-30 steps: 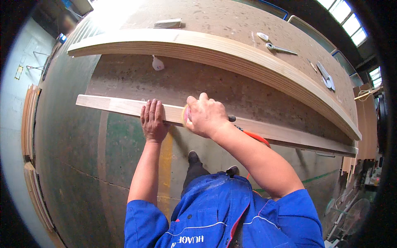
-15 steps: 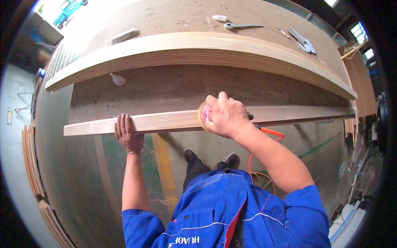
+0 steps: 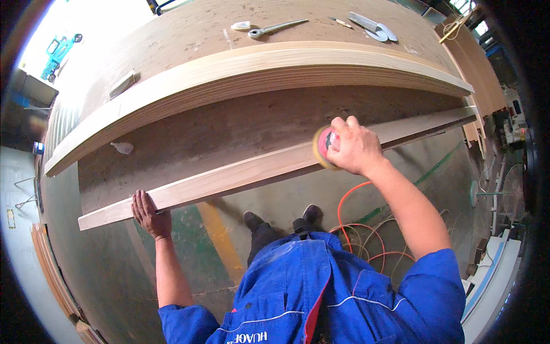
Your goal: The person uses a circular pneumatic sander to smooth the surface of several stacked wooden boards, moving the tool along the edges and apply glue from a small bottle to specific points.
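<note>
A long, pale wooden board [image 3: 235, 172] lies along the near edge of the worktable, slanting up to the right. My right hand [image 3: 356, 147] is closed over a round sander [image 3: 327, 148] with a pink body and yellowish pad, which sits on the board right of its middle. My palm and fingers hide part of the tool. Near the board's left end, my left hand [image 3: 150, 215] grips its near edge, fingers laid over the top face; the thumb is mostly hidden. An orange air hose [image 3: 340, 213] hangs down below my right arm.
A stack of long boards [image 3: 269, 63] spans the table beyond my hands. Behind it lie a wrench [image 3: 278, 27], a pencil-like stick [image 3: 341, 22] and a metal scoop-like tool [image 3: 372, 26]. A small white bottle [image 3: 122, 147] lies left. Coiled hoses [image 3: 375, 252] are on the floor.
The sander and my right hand have moved right along the board. My left hand has slid toward the board's left end. The whole view has turned and shifted.
</note>
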Demonstrator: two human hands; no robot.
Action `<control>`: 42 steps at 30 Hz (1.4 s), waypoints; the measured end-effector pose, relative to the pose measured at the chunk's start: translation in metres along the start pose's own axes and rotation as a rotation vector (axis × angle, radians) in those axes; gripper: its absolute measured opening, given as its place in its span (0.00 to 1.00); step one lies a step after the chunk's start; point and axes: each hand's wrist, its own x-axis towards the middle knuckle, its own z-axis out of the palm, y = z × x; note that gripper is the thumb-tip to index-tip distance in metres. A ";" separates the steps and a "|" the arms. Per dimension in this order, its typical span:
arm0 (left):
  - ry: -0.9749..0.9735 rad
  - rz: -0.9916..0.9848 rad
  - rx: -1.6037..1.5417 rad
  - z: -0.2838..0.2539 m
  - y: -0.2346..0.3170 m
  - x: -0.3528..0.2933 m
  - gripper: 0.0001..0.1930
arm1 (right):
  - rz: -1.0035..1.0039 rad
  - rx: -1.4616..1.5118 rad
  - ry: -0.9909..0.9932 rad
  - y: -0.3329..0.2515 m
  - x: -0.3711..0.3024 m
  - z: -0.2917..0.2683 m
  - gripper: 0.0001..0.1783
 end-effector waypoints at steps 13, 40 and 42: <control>-0.041 0.030 0.063 0.000 -0.002 0.000 0.37 | 0.231 -0.006 0.111 0.157 0.000 0.002 0.27; -0.017 0.053 0.045 -0.001 0.000 0.006 0.34 | -0.311 0.096 0.171 -0.159 -0.021 0.042 0.24; -0.022 0.040 0.038 -0.003 0.000 0.005 0.35 | -0.289 0.075 0.156 -0.157 -0.022 0.042 0.23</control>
